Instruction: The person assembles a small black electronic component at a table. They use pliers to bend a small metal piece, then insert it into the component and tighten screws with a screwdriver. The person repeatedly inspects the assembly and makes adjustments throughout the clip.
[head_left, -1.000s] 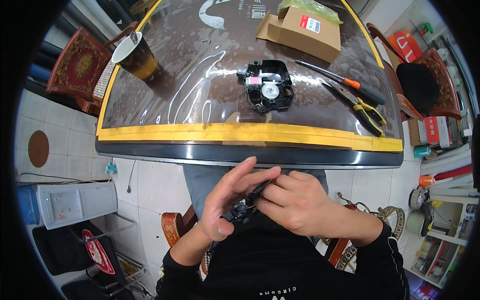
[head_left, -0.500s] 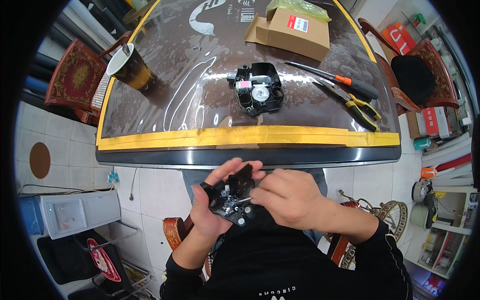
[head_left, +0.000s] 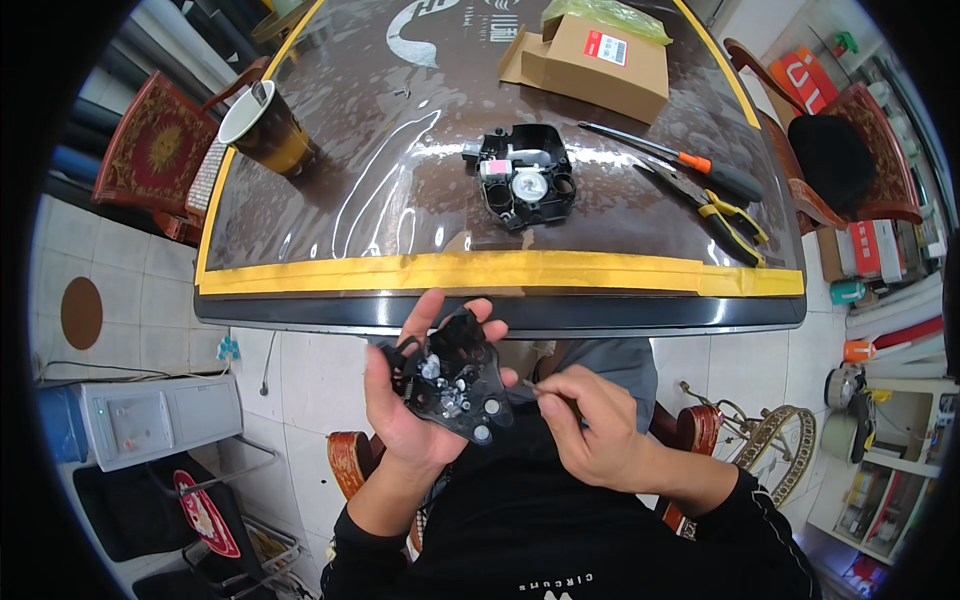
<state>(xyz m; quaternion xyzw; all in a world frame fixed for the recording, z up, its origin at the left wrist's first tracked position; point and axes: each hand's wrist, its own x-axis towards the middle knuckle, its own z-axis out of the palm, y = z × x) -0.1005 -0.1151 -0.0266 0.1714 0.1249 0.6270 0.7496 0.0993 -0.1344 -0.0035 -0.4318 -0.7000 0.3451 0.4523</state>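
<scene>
My left hand (head_left: 408, 437) lies palm up beyond my lap, its fingers curled round a black plastic housing part (head_left: 456, 392). Whitish grease and small metal pieces show inside this part, and two round silvery discs sit at its near right edge. Just to the right, my right hand (head_left: 604, 432) pinches a thin metal piece (head_left: 532, 386) between thumb and forefinger; most of that piece is hidden by the fingers. Its tip stands close to the housing's right side. A second black mechanism (head_left: 526, 182), with a white round wheel and a pink patch, rests on the table.
On the brown table (head_left: 380, 200) lie a screwdriver (head_left: 715, 172) with an orange and black handle and yellow-black pliers (head_left: 715, 215). Behind them is an open cardboard box (head_left: 600, 75). A paper cup (head_left: 270, 135) stands at the left, with small metal bits (head_left: 403, 91) farther back.
My right hand has drawn back to the right and slightly down, taking the thin metal piece out of the housing. My left hand has tilted the housing and spread its fingers somewhat.
</scene>
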